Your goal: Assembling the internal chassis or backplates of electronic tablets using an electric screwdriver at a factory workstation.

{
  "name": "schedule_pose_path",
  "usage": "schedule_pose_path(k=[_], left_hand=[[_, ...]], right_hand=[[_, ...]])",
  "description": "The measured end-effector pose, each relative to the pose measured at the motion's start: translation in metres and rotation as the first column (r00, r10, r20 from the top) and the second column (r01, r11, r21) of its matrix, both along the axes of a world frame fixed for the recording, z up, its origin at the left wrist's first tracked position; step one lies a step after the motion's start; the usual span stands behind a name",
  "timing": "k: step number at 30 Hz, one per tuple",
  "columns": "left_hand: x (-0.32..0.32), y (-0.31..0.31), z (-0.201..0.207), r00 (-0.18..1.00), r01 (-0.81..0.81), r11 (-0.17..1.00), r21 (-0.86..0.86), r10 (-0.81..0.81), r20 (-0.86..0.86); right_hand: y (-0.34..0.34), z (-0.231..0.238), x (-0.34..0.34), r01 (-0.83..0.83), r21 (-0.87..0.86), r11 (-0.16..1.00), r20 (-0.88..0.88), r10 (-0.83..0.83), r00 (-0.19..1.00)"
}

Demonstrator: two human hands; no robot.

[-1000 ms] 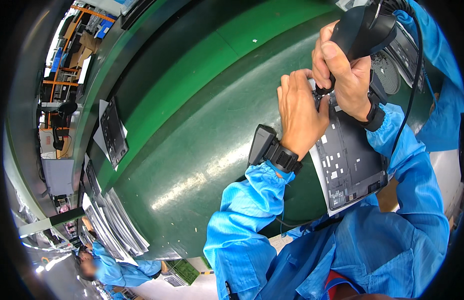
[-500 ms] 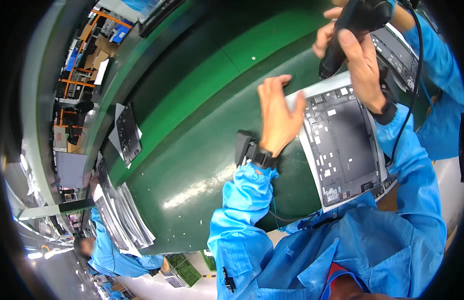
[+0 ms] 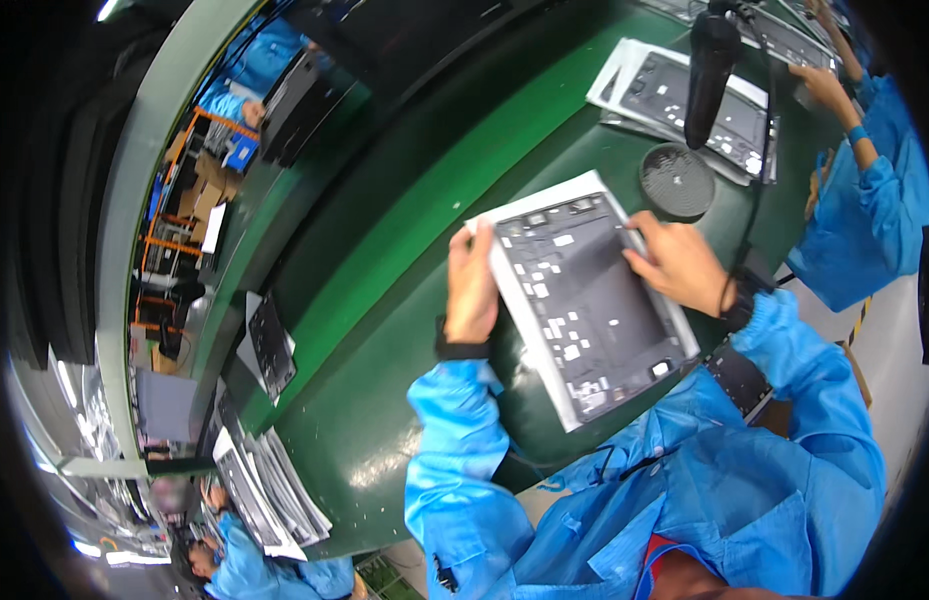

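My left hand is closed on the upper left edge of a flat dark tablet housing dotted with small white patches. A white sheet lies beneath the housing and shows along its edges. With fingers curled over the opposite long edge, my right hand grips the same housing. The piece is tilted over the green bench, close in front of my body. Both wrists wear black bands. Beyond my right hand, a black handheld tool hangs from above, touched by neither hand.
A round grey textured dish sits past my right hand. Behind it lie stacked housings on white sheets. Another stack is at the left end of the green bench. A co-worker's hand shows at the right.
My right hand has let go of the black tool, which now hangs free. Both hands now grip the housing, which has come up and turned. The view has shifted too.
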State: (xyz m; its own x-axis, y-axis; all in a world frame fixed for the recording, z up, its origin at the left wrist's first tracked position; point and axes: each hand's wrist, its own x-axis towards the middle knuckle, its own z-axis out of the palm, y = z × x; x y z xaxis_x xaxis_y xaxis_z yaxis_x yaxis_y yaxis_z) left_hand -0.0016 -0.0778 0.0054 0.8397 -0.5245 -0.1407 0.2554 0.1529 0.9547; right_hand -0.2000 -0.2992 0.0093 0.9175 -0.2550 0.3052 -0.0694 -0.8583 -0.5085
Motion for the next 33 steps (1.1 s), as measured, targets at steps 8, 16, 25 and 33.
schedule_pose_path(k=[8,16,25,33], left_hand=[[0.048,0.053,0.018,0.961,-0.148,0.976,0.157,0.105,0.255],[0.307,0.19,-0.032,0.724,-0.368,0.748,0.553,-0.142,0.675],[0.113,-0.129,0.032,0.638,0.04,0.962,0.268,-0.232,0.735],[0.045,-0.272,0.033,0.788,0.029,0.792,0.61,-0.394,0.473]], right_hand=[[-0.055,0.031,-0.046,0.273,-0.002,0.962,0.433,-0.245,0.867],[-0.162,0.05,-0.09,0.234,-0.315,0.92,0.113,-0.208,0.972],[-0.18,0.035,-0.11,0.226,-0.388,0.893,0.316,-0.102,0.943],[-0.183,0.027,-0.097,0.311,-0.334,0.89,0.5,-0.112,0.859]])
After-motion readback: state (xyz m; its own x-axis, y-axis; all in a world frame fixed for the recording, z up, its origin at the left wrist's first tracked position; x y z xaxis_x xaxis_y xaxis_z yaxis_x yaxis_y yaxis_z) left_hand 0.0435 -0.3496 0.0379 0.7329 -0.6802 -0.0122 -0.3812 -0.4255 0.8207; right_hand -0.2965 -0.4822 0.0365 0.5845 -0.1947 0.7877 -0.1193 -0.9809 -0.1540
